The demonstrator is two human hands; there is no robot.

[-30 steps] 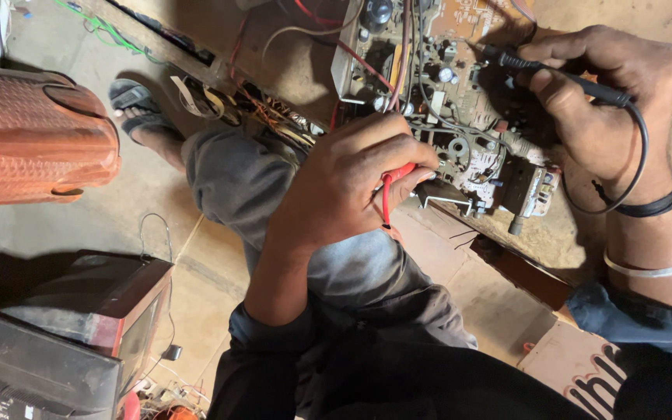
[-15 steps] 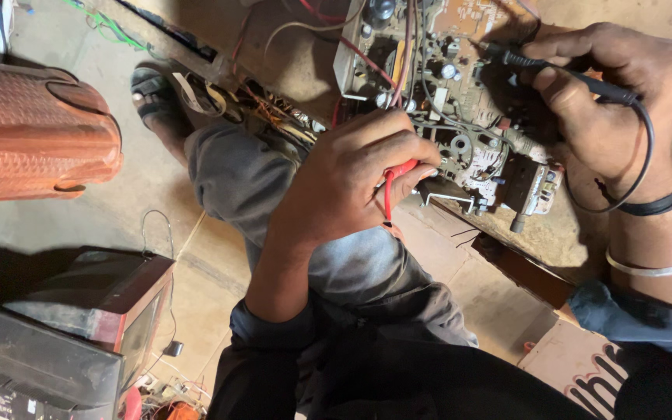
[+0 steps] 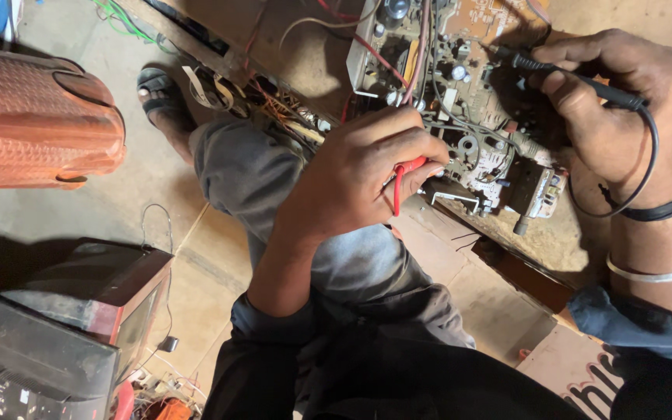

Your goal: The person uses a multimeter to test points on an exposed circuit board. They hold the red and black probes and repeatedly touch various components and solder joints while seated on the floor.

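Note:
My left hand [image 3: 359,175] is closed around a red test probe [image 3: 407,169], its tip pressed against the near edge of a bare circuit board [image 3: 472,93]. My right hand [image 3: 608,97] grips a black test probe [image 3: 565,76], whose point touches the board's upper right part. A black lead curls from that probe around my right wrist. The board is crowded with capacitors, coils and coloured wires and lies on a dusty brown surface.
My bent knee in grey trousers [image 3: 274,187] and a sandalled foot [image 3: 163,97] sit left of the board. An orange plastic stool [image 3: 36,124] lies at far left. An old dark television set [image 3: 48,334] stands at lower left, with loose wires beside it.
Both hands hold their probes in nearly the same spots on the board. The view has shifted slightly; the foot at upper left sits a little differently.

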